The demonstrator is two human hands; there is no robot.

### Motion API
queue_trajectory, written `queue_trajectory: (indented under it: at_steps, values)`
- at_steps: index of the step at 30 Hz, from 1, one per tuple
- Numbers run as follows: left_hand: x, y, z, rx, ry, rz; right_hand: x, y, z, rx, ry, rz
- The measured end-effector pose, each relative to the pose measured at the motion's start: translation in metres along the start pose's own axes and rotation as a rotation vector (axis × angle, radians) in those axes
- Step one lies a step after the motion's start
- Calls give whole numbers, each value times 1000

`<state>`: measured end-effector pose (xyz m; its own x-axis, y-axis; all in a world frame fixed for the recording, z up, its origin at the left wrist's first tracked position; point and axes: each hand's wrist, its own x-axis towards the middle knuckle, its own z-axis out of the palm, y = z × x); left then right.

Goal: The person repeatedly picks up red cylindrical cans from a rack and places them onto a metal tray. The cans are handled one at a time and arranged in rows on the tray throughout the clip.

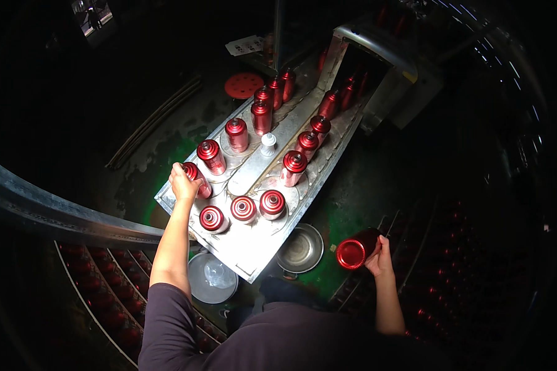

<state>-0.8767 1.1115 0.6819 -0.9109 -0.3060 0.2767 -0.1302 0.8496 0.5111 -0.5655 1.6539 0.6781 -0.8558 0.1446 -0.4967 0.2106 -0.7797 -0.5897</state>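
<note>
Along the left edge of the long, pale metal tabletop [246, 258], the left hand [185, 183] is gripping a shiny red cylindrical bottle [203, 188] with a stepped shoulder, fingers wrapping around its upper side. Can't tell if its base is bearing on the metal. Off the right side, well apart from the tabletop, the right hand [379, 258] is holding a dark red metallic bottle [353, 252] tipped over, base facing the camera, fingers grasping it near the far end. Three upright red-topped bottles [244, 209] are standing across the near end; more are lining both long sides, the right row running into a grey metal tunnel-like housing [377, 48]. One small white bottle-shaped piece [268, 144] is standing on the central strip between rows. Below the near end, a round grey tub [198, 285] is sitting to the left, with translucent material inside; a round metal pan [299, 248] is sitting to the right. A round red perforated stool seat [244, 85] is showing beyond the left row. Racks of red bottles [102, 290] are filling the lower left, dimly lit.
</note>
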Motion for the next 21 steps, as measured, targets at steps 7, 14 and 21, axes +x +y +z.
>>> queue_trajectory:
  at_steps: [7, 14, 21]
  values:
    - [-34, -17, 23, 125, -59, 115, 20, -7, 10, -52, -87, 82]
    - [-65, -9, 2, 0, -191, -137, 38, -8, 38, -56, -173, 81]
    - [-119, 5, -42, -193, 17, -27, 43, -14, 101, -142, -250, -101]
